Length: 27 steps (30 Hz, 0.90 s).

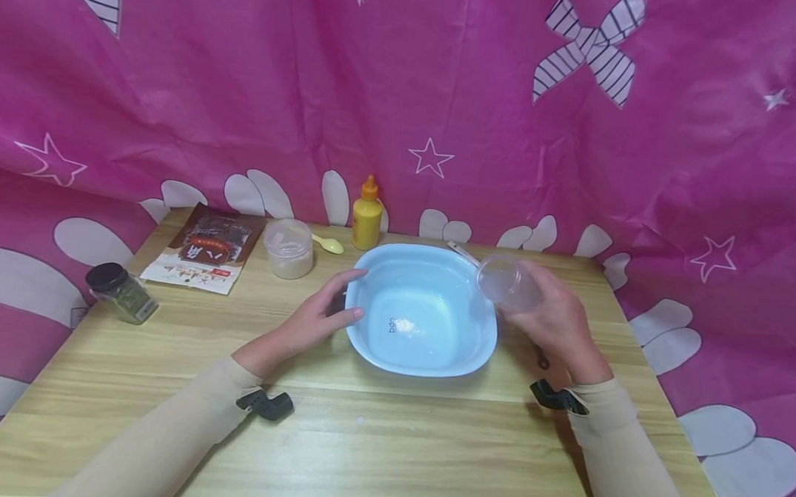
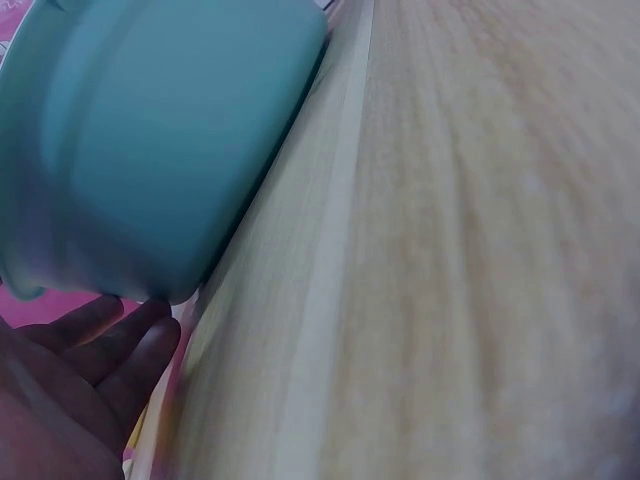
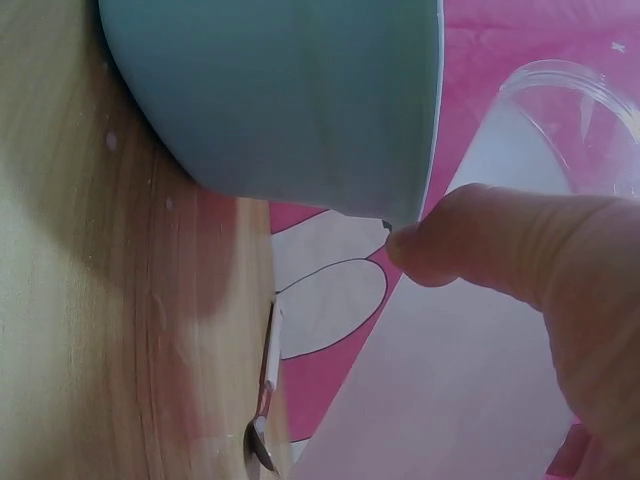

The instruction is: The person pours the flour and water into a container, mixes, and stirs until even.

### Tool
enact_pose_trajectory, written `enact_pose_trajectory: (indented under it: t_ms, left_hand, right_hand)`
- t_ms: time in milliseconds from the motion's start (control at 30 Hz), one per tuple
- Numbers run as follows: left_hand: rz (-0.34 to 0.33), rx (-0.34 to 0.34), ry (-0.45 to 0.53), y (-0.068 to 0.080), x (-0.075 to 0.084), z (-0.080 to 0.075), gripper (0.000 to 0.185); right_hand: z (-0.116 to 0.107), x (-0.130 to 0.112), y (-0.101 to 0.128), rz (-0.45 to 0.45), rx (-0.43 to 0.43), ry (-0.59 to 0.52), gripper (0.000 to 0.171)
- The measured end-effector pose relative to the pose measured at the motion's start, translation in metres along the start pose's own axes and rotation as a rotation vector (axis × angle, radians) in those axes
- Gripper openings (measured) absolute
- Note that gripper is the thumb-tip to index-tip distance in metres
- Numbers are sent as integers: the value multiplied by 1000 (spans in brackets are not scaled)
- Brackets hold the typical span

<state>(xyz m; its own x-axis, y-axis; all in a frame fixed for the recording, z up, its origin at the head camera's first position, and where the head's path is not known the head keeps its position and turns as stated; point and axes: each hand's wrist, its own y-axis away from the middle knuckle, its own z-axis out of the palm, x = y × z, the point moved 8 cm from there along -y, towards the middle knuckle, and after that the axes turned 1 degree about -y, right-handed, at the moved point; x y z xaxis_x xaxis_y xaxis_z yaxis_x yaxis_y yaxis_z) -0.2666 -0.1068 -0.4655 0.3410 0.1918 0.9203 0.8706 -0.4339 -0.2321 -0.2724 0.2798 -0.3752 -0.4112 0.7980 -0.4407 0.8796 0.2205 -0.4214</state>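
Observation:
A light blue plastic basin (image 1: 420, 361) stands on the wooden table. My left hand (image 1: 315, 311) touches the basin's left side, thumb and fingers spread and fairly straight; in the left wrist view its fingertips (image 2: 150, 350) lie against the outer wall. My right hand (image 1: 558, 318) grips a clear plastic jar (image 1: 503, 283), tilted with its mouth toward the basin at the right rim. Something pale and whitish shows in the jar (image 3: 430, 370) in the right wrist view. The right thumb lies on the jar's side, beside the basin's rim; the other fingers are mostly hidden.
Left of the basin stand a tub of white stuff (image 1: 290, 251), a yellow spoon (image 1: 331, 245), a brown-and-white packet (image 1: 204, 251) and a black-lidded jar (image 1: 122, 293). A yellow bottle (image 1: 367, 221) stands behind. A white-handled utensil (image 3: 265, 390) lies right. Pink curtain (image 1: 405, 93) hangs behind.

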Motion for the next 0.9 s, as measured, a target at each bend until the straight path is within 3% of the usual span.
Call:
enact_pose_trajectory:
  t_ms: [900]
  left_hand:
    - [6,-5,9,0,-1,0,70]
  right_hand:
    - [1,-7,-1,-44,-37,138,80]
